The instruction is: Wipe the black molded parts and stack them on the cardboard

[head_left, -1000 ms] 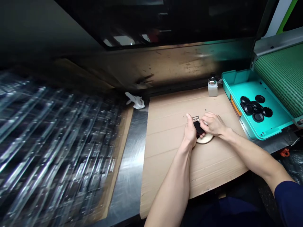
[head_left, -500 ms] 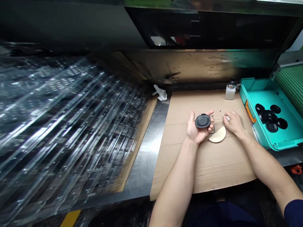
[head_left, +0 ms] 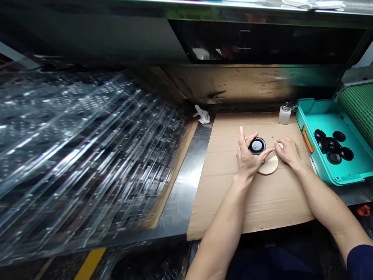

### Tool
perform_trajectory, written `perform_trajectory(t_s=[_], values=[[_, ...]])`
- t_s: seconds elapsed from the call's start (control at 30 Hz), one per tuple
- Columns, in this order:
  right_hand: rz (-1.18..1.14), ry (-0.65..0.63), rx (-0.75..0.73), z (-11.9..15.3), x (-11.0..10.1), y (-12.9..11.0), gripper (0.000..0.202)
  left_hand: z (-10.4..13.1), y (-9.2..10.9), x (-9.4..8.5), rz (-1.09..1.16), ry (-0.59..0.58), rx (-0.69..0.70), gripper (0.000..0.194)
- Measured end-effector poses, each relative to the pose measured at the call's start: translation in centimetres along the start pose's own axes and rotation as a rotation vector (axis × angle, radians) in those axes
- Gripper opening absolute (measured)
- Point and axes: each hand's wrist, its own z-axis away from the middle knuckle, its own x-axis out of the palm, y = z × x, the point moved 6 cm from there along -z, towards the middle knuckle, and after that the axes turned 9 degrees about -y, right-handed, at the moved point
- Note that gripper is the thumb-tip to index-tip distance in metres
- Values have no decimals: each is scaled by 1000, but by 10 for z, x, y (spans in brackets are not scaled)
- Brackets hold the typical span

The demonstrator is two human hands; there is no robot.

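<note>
My left hand (head_left: 247, 158) grips a small round black plastic part (head_left: 257, 146) by its edge, between thumb and fingers. The part faces up with a shiny pale-grey disc at its centre inside a black rim. Beneath and right of this hand, a round cream-coloured pad (head_left: 268, 166) lies on the cardboard sheet (head_left: 224, 182). Close by on the right, my right hand (head_left: 288, 151) rests over the cardboard with its fingers closed on a small white piece (head_left: 279, 145), whose kind I cannot make out.
A teal bin (head_left: 320, 171) with an orange latch stands at the right, holding several black round parts (head_left: 333, 144). A small pump bottle (head_left: 284, 112) sits at the back. A crumpled white glove or tissue (head_left: 201, 114) lies back left. Clear plastic trays (head_left: 87, 155) fill the left side.
My left hand has turned over and moved slightly right, so the black part now shows its grey-centred side instead of its plain dark one. My right hand has hardly moved.
</note>
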Motion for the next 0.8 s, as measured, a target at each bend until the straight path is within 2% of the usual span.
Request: perform_trajectory(t_s=[0.13,0.3,0.43,0.53,0.6,0.67,0.73,0.8], values=[[1,2,7,1,-1,1,30,0,12,-6,-55,43,37,123],[0,-6,-2,2,-3,1,31,5,18,-11,-49,47,63,118],[0,-10,3,3,-3,3,31,11,16,-12,-7,-15,-30,115],[-7,-12,-2,3,-1,4,32,15,14,-16,63,-28,-127,105],[-15,-15,-5,3,1,6,32,16,7,-20,100,-31,-198,93],[-19,-21,-8,2,2,7,31,15,-9,-25,51,-64,-321,66],[-20,-25,-6,2,3,7,31,15,-32,-29,-120,-155,-473,40],[-20,-25,7,4,2,8,31,16,-53,-32,-330,-302,-555,39]])
